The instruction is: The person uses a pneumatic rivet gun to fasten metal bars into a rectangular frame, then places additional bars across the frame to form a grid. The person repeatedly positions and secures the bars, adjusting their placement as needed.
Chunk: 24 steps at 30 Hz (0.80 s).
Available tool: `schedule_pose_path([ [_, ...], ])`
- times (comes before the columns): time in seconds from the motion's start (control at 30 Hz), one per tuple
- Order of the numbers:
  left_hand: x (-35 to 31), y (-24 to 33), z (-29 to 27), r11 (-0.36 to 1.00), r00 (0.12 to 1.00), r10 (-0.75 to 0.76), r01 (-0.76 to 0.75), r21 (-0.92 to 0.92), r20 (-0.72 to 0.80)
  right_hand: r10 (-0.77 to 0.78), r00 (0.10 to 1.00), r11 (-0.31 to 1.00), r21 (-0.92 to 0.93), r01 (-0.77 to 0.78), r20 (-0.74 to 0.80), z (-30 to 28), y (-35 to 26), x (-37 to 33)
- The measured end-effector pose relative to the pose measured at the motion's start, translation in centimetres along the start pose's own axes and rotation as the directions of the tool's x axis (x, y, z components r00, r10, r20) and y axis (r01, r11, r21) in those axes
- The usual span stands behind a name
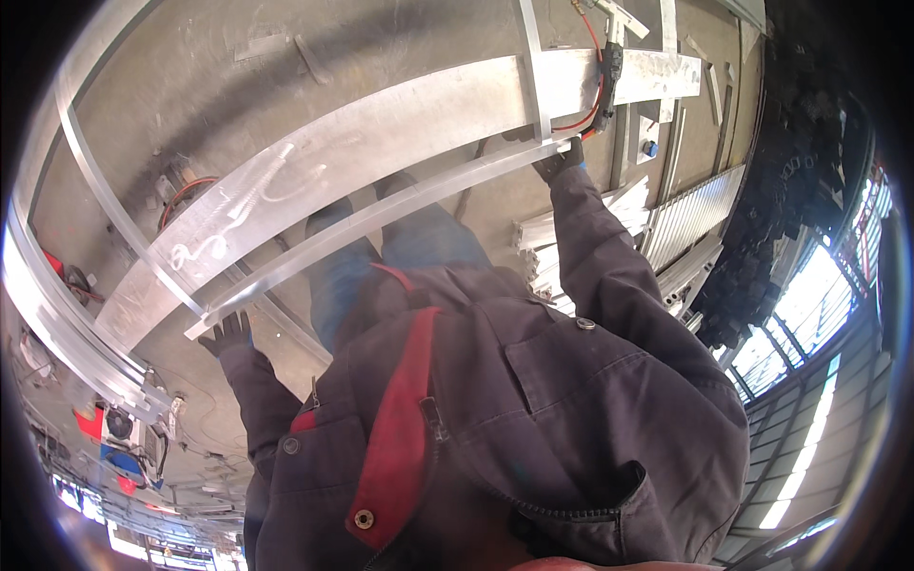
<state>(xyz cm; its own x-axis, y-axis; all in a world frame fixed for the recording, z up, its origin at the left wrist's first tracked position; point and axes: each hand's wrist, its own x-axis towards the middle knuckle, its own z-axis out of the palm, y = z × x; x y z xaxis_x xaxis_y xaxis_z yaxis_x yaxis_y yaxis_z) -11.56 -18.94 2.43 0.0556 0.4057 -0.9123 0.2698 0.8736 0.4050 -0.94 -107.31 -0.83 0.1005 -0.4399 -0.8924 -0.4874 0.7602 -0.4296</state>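
A long silvery metal bar (381, 221) crosses in front of my legs and joins two bars (119, 207) (535, 81) running away from me. My right hand (560, 162), in a dark glove, is closed around the bar's right end, its fingers partly hidden. At the left end, my gloved left hand (228, 335) lies against the near side of the bar with its fingers spread. Beyond the bar, a broad curved metal plate (409, 119) with pale chalk-like marks stretches across.
A black tool with a red hose (609, 81) rests by the plate's right end. Stacked metal profiles (657, 228) lie right of my legs. Bent metal strips (71, 324) curve along the left. Beyond them stands a red, white and blue machine (122, 443).
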Motion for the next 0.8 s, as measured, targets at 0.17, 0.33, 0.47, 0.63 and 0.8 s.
schedule_pose_path([
  [0.17, -2.0, -1.9, 6.3, 0.997, 0.992, -0.079, 0.076, 0.031, 0.098, 0.085, 0.895, 0.99, 0.065, -0.125, 0.438, -1.5, -3.5, 4.7],
  [0.33, -4.5, -2.6, 10.5, 0.984, 0.997, -0.072, 0.066, -0.165, -0.03, -0.077, 0.993, 0.995, -0.063, 0.083, 0.095, 1.0, -4.0, 4.1],
  [0.47, -3.2, -2.7, 10.0, 0.992, 0.991, -0.024, 0.007, -0.125, -0.134, -0.034, 0.996, 0.998, -0.057, 0.039, 0.083, 1.2, -3.7, 5.6],
  [0.63, -1.3, 1.9, 5.6, 0.885, 0.91, 0.309, -0.168, 0.434, -0.278, -0.438, 0.868, 0.272, -0.955, -0.119, -0.233, 2.1, -7.7, 3.6],
  [0.8, 0.0, 2.8, 9.0, 0.694, 0.744, 0.662, -0.653, 0.304, 0.087, -0.699, 0.38, -0.515, -0.796, 0.319, 0.605, 8.2, -5.7, -5.2],
])
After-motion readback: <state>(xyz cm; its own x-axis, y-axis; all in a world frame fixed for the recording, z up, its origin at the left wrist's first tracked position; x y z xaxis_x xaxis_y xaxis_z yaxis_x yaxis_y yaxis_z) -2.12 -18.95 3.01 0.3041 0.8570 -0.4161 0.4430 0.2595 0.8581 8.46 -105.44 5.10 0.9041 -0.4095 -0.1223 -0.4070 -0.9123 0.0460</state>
